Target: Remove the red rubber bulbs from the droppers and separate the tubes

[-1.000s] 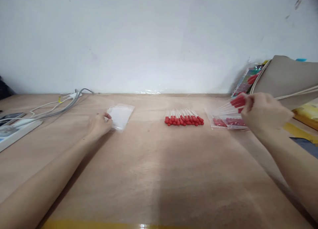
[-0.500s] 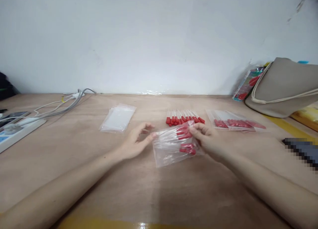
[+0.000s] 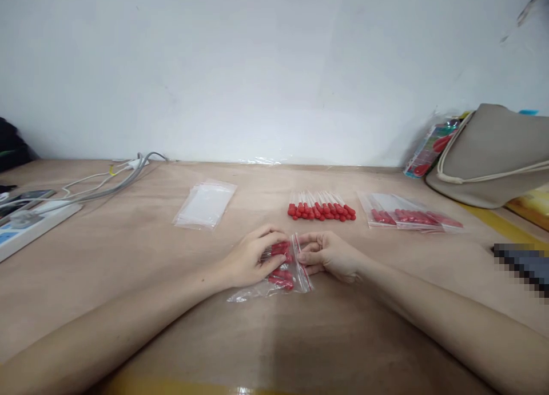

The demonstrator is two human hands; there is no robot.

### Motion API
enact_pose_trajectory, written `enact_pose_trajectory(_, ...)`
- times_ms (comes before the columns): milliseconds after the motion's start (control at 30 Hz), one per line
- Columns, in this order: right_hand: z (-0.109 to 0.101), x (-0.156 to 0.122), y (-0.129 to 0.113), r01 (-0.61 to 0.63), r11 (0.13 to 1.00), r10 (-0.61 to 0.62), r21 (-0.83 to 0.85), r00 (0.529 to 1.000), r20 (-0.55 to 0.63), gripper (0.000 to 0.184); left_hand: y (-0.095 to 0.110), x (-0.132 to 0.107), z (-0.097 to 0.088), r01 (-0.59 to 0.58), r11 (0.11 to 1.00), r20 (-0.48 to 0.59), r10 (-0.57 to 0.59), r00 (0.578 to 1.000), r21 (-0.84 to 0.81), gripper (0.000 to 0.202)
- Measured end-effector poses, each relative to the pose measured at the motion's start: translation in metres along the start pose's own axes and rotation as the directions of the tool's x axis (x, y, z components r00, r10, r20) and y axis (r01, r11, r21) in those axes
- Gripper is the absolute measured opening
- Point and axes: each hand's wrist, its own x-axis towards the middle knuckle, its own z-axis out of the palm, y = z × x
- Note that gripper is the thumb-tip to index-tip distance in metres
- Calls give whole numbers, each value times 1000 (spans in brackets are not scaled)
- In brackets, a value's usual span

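Pinching one clear bag (image 3: 283, 274) are left grip (image 3: 253, 259) and right grip (image 3: 333, 258) (packet (image 3: 430, 147) print: unreadable).

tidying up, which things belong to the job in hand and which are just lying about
Apparently the job's:
clear plastic zip bag of red-headed white sticks, held
loose red-headed white sticks
pile of flat clear plastic bags
filled clear plastic bags

Apparently lying about:
white power strip
taupe drawstring bag
shiny yellow packet

No lettering, brand or number can be read, neither on the colourful package (image 3: 425, 151) between two and three o'clock (its print is too small to make out) nor on the blue-marked power strip (image 3: 42, 226) near nine o'clock.
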Motion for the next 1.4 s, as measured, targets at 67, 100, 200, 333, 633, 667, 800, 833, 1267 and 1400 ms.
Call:
enact_pose_trajectory(67,3,3,-1,4,1000,-4,-5,1000,-27,37,-3,5,1,-47,999,5,47,999,5,32)
enact_pose_trajectory(100,5,4,-2,10,1000,-10,-9,999,-36,37,-5,7,1,-70,997,12,70,997,15,32)
enact_pose_trajectory(200,10,7,-4,15,1000,-17,-25,999,-49,40,-12,13,1,-132,989,61,128,990,63,29)
enact_pose_trajectory(333,10,9,-4,11,1000,-12,-17,998,-66,49,-20,15,0,-207,974,98,198,975,94,28)
enact_pose_trajectory(633,10,6,-8,-22,999,22,-24,1000,-20,39,-14,18,-5,-241,935,224,184,957,259,27)
enact_pose_trajectory(667,11,5,-9,-20,999,20,-26,1000,-19,38,-13,19,-5,-226,937,239,163,957,266,27)
enact_pose_trajectory(800,14,4,-9,-12,999,10,-53,999,-45,39,-12,20,-3,-190,946,256,121,959,264,22)
enact_pose_trajectory(833,14,4,-9,-11,998,8,-58,998,-59,39,-12,20,-2,-185,948,250,119,961,260,21)
enact_pose_trajectory(1267,12,4,-9,-9,1000,8,-14,997,-75,44,-14,20,0,-207,965,238,166,957,160,25)
enact_pose_trajectory(1400,11,4,-9,-16,1000,15,-13,998,-69,49,-16,19,0,-230,958,217,191,957,172,26)
